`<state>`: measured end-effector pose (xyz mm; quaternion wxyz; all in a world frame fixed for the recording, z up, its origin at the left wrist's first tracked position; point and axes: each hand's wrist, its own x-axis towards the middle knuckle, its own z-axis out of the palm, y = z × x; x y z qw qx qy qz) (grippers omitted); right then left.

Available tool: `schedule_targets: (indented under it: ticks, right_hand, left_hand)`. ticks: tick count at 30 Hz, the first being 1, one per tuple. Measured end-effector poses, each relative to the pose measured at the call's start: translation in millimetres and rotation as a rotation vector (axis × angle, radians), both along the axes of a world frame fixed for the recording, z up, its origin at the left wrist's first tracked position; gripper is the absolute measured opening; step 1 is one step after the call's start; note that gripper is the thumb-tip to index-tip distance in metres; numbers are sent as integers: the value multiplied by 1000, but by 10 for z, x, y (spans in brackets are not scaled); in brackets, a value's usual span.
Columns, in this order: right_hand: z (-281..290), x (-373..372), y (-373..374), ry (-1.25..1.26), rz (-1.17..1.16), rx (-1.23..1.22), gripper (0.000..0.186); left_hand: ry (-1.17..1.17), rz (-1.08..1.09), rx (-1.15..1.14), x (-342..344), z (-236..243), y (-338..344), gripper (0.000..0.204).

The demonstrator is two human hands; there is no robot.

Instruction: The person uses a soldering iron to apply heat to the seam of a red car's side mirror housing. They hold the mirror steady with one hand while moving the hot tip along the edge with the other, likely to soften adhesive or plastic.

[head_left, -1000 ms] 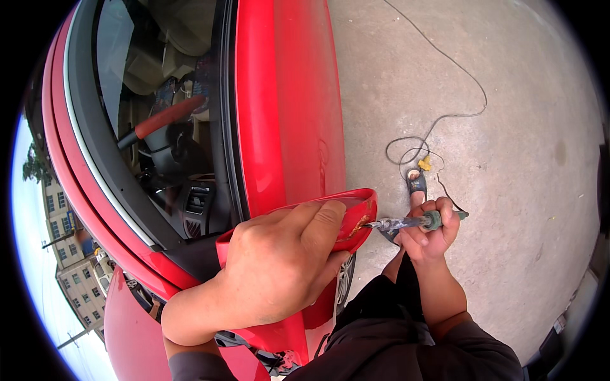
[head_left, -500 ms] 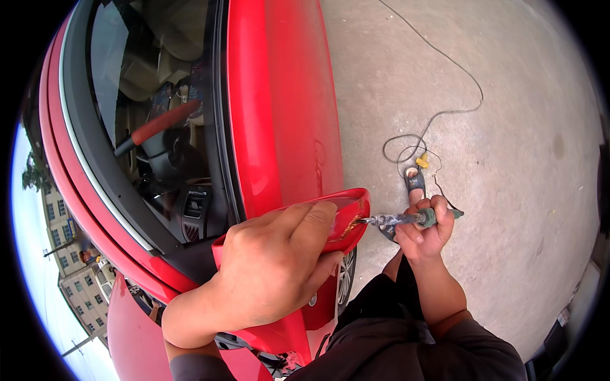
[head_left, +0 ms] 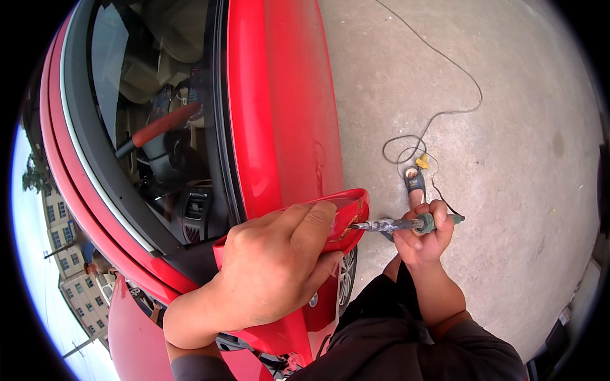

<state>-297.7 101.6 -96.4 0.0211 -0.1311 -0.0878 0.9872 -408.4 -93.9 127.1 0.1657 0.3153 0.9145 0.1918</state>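
My left hand (head_left: 273, 260) is closed over the red side-mirror housing (head_left: 357, 202) of a red car, its thumb and fingers gripping the near side. A rough, brownish damaged line runs on the housing's inner face near its outer end. From the right, my right hand (head_left: 424, 238) holds a soldering iron (head_left: 400, 224) by its green handle, fingers wrapped round it. The iron lies almost level, its thin metal tip at the damaged line and seemingly touching it. My left hand hides much of the mirror.
The red car door (head_left: 286, 95) and side window fill the left. A dark cord (head_left: 438, 115) loops over the concrete floor (head_left: 521, 159), with a yellow connector (head_left: 422, 161) near my sandalled foot (head_left: 414, 178). Another person (head_left: 96, 263) stands beyond the car.
The soldering iron's tip has shifted a little left and down along the damaged line, my right hand moving slightly with it. My left hand stays put. The person beyond the car has moved.
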Motion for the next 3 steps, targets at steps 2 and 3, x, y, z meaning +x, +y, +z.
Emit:
schedule_targets:
  ticks: [2,3]
  right_hand:
    - [10,9,-16,-41,-26,-3,17]
    - [15,12,-24,-61,-38,-5,17]
  left_hand:
    - [-12,5,-6,1,5,2,55]
    - [-21,7,-13,0,15,7,55]
